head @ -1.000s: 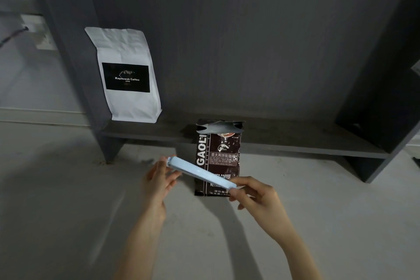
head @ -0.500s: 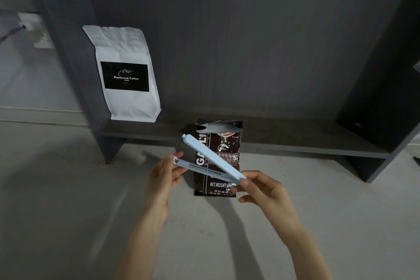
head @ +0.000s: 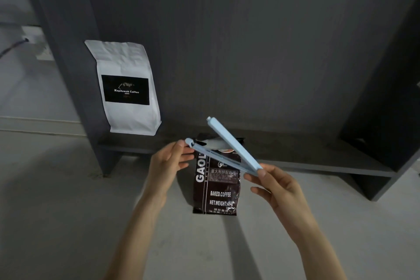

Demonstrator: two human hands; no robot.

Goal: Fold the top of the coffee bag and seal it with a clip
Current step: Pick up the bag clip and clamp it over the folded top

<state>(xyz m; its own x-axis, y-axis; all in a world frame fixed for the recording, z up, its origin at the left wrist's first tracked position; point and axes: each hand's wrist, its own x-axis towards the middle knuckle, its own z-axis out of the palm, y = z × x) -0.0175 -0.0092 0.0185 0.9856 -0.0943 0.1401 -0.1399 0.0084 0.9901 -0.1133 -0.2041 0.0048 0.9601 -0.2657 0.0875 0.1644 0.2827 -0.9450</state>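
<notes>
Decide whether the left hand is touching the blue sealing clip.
Touching. The head view shows the left hand's fingertips pinching the lower arm's free end of the open blue sealing clip.

the dark brown coffee bag [head: 217,188] stood upright on the grey floor, its top open and not folded, printed "baked.coffee". the pale blue clip [head: 229,150] was in front of its top, two arms spread open, hinge at 4 o'clock.

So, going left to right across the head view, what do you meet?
wall socket → white coffee bag → left hand → dark coffee bag → right hand
</notes>
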